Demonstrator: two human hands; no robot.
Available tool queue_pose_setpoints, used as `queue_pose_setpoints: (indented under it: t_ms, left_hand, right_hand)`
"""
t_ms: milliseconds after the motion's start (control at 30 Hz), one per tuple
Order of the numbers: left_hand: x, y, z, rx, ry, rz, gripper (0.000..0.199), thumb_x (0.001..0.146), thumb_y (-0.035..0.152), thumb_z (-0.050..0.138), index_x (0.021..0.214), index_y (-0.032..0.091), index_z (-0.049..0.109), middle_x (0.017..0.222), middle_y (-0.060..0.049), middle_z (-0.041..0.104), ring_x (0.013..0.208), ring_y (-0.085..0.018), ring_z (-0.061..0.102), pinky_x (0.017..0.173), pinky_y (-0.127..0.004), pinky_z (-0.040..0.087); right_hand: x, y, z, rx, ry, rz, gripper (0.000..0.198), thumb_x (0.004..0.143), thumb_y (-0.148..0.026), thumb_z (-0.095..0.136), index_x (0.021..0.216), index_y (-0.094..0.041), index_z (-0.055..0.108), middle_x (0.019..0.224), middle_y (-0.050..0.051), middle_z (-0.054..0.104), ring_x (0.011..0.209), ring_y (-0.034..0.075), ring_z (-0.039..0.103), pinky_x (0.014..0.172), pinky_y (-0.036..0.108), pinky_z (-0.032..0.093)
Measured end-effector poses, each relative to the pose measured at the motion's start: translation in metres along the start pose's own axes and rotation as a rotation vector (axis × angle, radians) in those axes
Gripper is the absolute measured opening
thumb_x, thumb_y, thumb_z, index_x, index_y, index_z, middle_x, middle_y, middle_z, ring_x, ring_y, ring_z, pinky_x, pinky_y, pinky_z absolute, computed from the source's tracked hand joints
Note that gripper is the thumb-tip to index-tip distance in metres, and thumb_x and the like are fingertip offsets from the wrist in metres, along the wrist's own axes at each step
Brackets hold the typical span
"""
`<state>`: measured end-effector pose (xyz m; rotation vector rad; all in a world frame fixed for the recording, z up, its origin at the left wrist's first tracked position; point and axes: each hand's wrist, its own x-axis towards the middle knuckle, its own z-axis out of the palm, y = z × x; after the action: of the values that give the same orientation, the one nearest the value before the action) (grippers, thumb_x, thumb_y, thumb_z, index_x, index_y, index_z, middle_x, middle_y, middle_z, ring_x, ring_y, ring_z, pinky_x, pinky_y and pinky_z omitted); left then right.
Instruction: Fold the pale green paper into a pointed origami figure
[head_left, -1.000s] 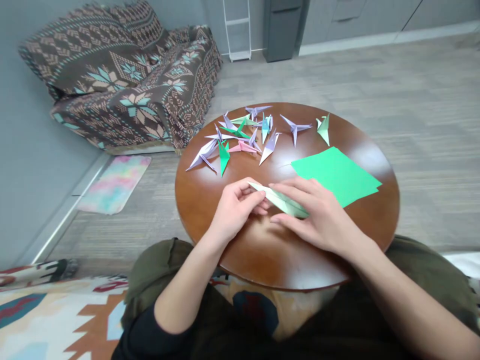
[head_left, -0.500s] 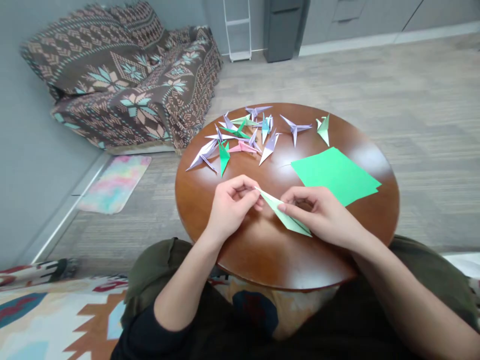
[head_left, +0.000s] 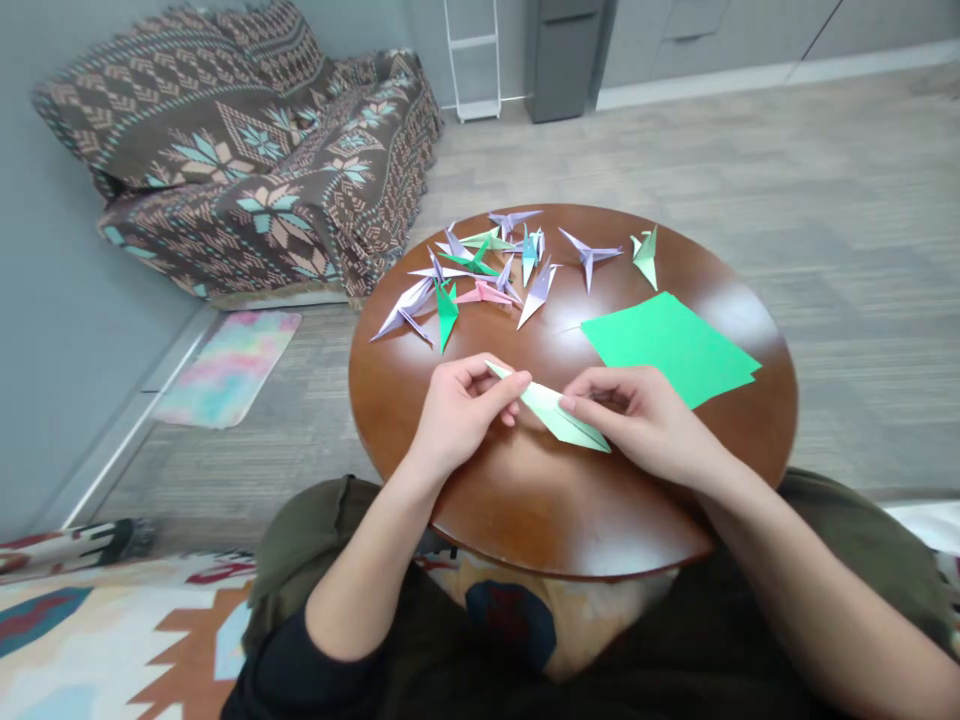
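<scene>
A pale green piece of folded paper [head_left: 564,420], long and pointed, is held between both hands above the near half of the round table. My left hand [head_left: 463,405] pinches it toward its narrow end, thumb on top, with the thin tip sticking out past the fingers at upper left. On the other side, my right hand [head_left: 637,415] grips its upper right edge between thumb and fingers. The wider end points down to the right. Part of the paper lies hidden behind my fingers.
The brown round table [head_left: 517,530] carries several folded paper cranes [head_left: 448,315] at its far left. A pale green crane [head_left: 645,258] stands farther right. Green paper sheets [head_left: 667,340] lie just beyond my right hand. A patterned covered sofa [head_left: 262,180] is beyond the table.
The folded paper has shifted slightly left and up and lies flatter. My left hand now grips farther down from its tip, so the tip pokes out beyond the fingers.
</scene>
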<state>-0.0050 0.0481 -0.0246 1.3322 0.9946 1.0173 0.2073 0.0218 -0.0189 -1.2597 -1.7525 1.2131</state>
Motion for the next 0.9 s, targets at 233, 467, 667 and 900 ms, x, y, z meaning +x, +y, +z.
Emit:
queue_pose_setpoints:
  t_ms: [233, 467, 667, 900]
  left_hand:
    - [0.001, -0.006, -0.003, -0.018, 0.155, 0.071, 0.030, 0.084, 0.037, 0.083, 0.069, 0.017, 0.066, 0.055, 0.003, 0.061, 0.045, -0.007, 0.050, 0.049, -0.021, 0.041]
    - [0.005, -0.008, -0.005, -0.136, 0.170, 0.092, 0.023, 0.085, 0.034, 0.082, 0.080, 0.017, 0.067, 0.061, 0.004, 0.061, 0.050, -0.007, 0.055, 0.050, -0.018, 0.045]
    - [0.006, -0.006, -0.009, -0.166, 0.023, 0.107, 0.019, 0.082, 0.032, 0.085, 0.085, 0.017, 0.073, 0.083, 0.000, 0.068, 0.069, -0.010, 0.066, 0.065, -0.022, 0.057]
    - [0.006, -0.007, -0.014, -0.236, 0.044, 0.081, 0.017, 0.079, 0.026, 0.087, 0.090, 0.019, 0.076, 0.089, -0.002, 0.071, 0.080, -0.013, 0.068, 0.080, -0.025, 0.058]
  right_hand:
    - [0.001, 0.001, -0.001, -0.036, 0.036, 0.013, 0.016, 0.088, -0.020, 0.060, 0.074, -0.018, 0.069, 0.067, 0.000, 0.065, 0.061, 0.015, 0.054, 0.057, 0.027, 0.039]
    - [0.001, 0.000, -0.001, -0.012, 0.065, -0.014, 0.021, 0.091, -0.022, 0.057, 0.071, -0.020, 0.063, 0.067, -0.001, 0.061, 0.063, 0.014, 0.055, 0.058, 0.027, 0.041]
    - [0.004, 0.007, 0.000, 0.085, 0.187, -0.052, 0.024, 0.101, -0.042, 0.062, 0.108, -0.021, 0.070, 0.095, 0.005, 0.075, 0.084, 0.020, 0.068, 0.071, 0.030, 0.051]
    - [0.005, 0.006, 0.003, 0.316, 0.168, -0.013, 0.030, 0.082, -0.037, 0.086, 0.103, -0.020, 0.072, 0.089, 0.005, 0.078, 0.079, 0.020, 0.073, 0.074, 0.033, 0.058]
